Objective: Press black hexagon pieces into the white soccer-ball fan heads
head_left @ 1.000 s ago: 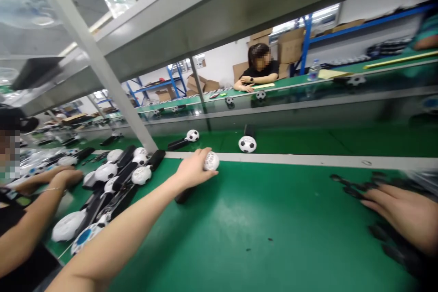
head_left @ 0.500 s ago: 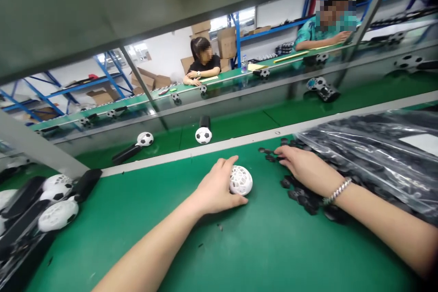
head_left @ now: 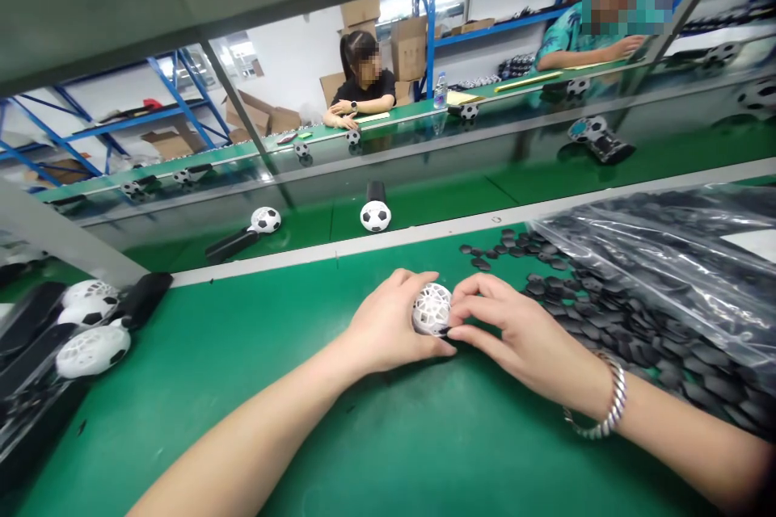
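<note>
My left hand is wrapped round the left side of a white openwork ball shell, its thumb below and fingers above. At the shell's right side, my right hand is closed in a pinch. A small dark piece shows at its thumb and fingertip, against the lower right of the shell; the fingers partly hide it. To the right lies a spread of flat black pieces, some of them six-sided, beside and under a clear plastic bag.
Football-headed items with black handles are piled at the left. Beyond the pale rail, more lie on a green belt, such as a black-and-white ball. Two people sit across the line. A slanting post stands at the left.
My right hand has moved left from the black pieces to the shell, bringing a small dark piece. My left hand keeps its hold on the shell. The view has shifted slightly.
</note>
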Tool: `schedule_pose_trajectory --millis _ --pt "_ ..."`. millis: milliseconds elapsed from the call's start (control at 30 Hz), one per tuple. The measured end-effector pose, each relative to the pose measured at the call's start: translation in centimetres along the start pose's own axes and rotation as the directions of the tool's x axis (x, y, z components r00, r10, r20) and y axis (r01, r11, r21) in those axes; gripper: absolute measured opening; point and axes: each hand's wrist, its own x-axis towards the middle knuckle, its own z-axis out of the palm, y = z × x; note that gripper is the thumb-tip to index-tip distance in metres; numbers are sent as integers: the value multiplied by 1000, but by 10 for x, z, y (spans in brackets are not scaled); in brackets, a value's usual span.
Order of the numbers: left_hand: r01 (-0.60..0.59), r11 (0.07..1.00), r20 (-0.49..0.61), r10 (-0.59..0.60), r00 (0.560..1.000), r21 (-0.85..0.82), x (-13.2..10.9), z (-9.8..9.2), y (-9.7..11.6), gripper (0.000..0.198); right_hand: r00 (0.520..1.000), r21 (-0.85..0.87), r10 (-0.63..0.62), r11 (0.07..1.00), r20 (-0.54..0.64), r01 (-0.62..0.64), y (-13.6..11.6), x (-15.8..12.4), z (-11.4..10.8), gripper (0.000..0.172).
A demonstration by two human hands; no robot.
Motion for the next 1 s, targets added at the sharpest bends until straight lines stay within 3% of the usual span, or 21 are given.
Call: schedule_pose_trajectory --millis 167,367,433,633,733,800,900,1000 --pt "-43 999 3 43 999 -3 0 0 1 79 1000 -20 30 999 -2 -30 -8 -1 4 11" --pt "-37 999 -42 38 998 19 1 2 0 73 981 185 191 966 -30 -182 -2 2 10 8" --pt "-23 1000 -49 23 999 18 1 2 0 72 972 261 233 940 -27 -218 1 2 12 15" --pt "16 999 -78 -13 997 30 1 3 9 59 960 369 280 891 15 -265 3 2 20 20" --pt "-28 999 -52 30 998 37 0 3 8 59 957 396 280 872 75 -287 11 7 7 21" --pt "-45 998 -8 45 999 34 -1 2 5 69 955 337 291 895 52 -291 20 10 -10 20" --pt "-26 995 56 21 998 93 -1 -4 -2 77 928 29 371 928 -25 -371 36 10 -37 13" --pt "-72 981 93 56 994 178 0 -11 -6 72 898 -202 425 895 111 -398 45 6 -48 8"
